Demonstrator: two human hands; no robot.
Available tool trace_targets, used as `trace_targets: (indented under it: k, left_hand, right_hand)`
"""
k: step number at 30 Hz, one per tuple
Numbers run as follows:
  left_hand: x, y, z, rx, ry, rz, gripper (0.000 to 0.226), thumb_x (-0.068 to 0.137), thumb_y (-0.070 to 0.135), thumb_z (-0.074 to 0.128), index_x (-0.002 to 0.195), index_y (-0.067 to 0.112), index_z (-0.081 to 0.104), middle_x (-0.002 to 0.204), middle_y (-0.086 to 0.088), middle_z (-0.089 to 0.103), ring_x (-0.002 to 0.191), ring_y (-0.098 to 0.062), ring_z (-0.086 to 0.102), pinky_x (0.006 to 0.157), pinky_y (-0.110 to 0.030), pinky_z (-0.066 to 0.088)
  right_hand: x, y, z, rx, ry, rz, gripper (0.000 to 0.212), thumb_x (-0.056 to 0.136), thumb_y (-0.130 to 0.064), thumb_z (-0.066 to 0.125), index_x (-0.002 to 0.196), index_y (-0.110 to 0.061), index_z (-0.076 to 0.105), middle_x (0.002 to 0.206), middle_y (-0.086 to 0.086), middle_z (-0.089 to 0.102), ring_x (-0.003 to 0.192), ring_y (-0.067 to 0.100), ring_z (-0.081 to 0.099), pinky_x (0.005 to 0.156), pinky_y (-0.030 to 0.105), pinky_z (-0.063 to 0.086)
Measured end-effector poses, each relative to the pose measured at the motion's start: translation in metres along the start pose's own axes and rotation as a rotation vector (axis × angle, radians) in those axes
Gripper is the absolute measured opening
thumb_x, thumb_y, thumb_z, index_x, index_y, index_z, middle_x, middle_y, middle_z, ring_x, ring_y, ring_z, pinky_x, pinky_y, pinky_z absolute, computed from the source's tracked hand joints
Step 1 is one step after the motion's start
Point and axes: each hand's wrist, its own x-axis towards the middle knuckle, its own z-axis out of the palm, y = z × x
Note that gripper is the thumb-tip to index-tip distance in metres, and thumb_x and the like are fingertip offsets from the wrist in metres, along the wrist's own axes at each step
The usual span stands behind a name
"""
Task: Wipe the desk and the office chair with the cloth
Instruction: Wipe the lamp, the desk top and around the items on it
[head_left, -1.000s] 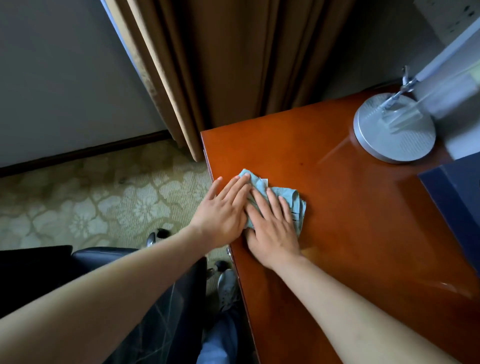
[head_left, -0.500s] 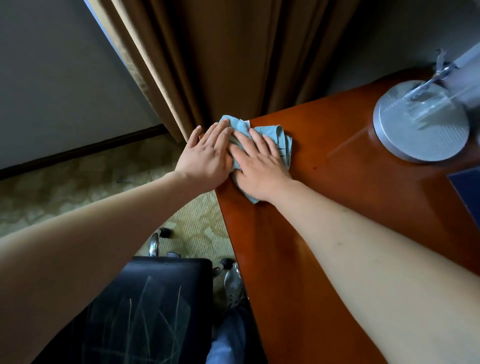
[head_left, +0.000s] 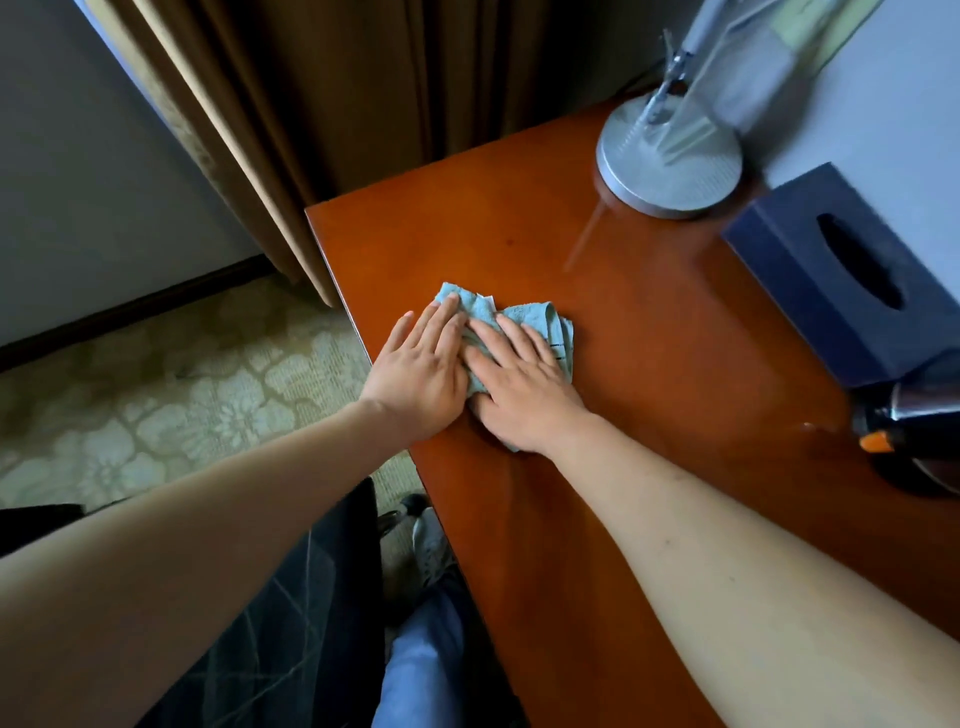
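Crumpled pale-blue terry cloth (head_left: 540, 325), folded into uneven layers with a dark stripe along its right edge, flat on glossy reddish-brown wooden counter (head_left: 649, 332) near left edge. Left hand (head_left: 418, 371) and right hand (head_left: 519, 384) side by side, fingers straight and slightly spread, pressing cloth down. Black office chair (head_left: 291, 597) below left, beside counter.

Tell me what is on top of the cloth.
Both hands lie flat on the cloth: left hand and right hand, fingers straight. They cover most of it; only its far edges show on the desk.
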Motion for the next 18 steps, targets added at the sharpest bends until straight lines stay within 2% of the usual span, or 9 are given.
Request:
trace_targets:
  k: [5, 11, 15, 18]
  left_hand:
    - [-0.070, 0.092, 0.037, 0.022, -0.063, 0.112, 0.074, 0.093, 0.041, -0.003, 0.160, 0.009, 0.007, 0.168, -0.006, -0.005, 0.154, -0.018, -0.006, 0.125, -0.039, -0.002]
    - [-0.177, 0.183, 0.089, 0.028, -0.110, 0.206, 0.065, 0.102, 0.037, 0.011, 0.160, 0.009, 0.005, 0.166, -0.006, -0.012, 0.154, -0.019, -0.011, 0.125, -0.038, -0.005]
    - [-0.241, 0.224, 0.104, 0.046, -0.165, 0.242, 0.070, 0.095, 0.038, -0.001, 0.159, 0.010, -0.003, 0.165, -0.005, -0.019, 0.152, -0.019, -0.018, 0.125, -0.040, -0.004]
    - [-0.275, 0.238, 0.110, 0.076, -0.205, 0.266, 0.077, 0.088, 0.039, -0.011, 0.159, 0.010, -0.005, 0.164, -0.007, -0.021, 0.152, -0.021, -0.019, 0.125, -0.042, -0.002]
  right_hand:
    - [-0.133, 0.012, 0.032, 0.024, -0.004, 0.108, 0.067, 0.101, -0.040, 0.036, 0.161, -0.033, 0.007, 0.170, -0.008, -0.008, 0.155, 0.019, -0.015, 0.120, 0.039, -0.019]
    - [-0.286, 0.000, 0.085, 0.064, -0.038, 0.212, 0.069, 0.100, -0.046, 0.033, 0.161, -0.034, 0.001, 0.169, -0.009, -0.014, 0.153, 0.017, -0.023, 0.120, 0.039, -0.022]
    - [-0.363, -0.016, 0.113, 0.081, -0.042, 0.238, 0.075, 0.088, -0.051, 0.015, 0.161, -0.035, 0.005, 0.169, -0.010, -0.014, 0.152, 0.015, -0.025, 0.116, 0.034, -0.029]
    - [-0.398, -0.028, 0.127, 0.106, -0.031, 0.237, 0.077, 0.086, -0.051, 0.013, 0.161, -0.034, 0.013, 0.170, -0.008, -0.006, 0.153, 0.015, -0.021, 0.116, 0.033, -0.028]
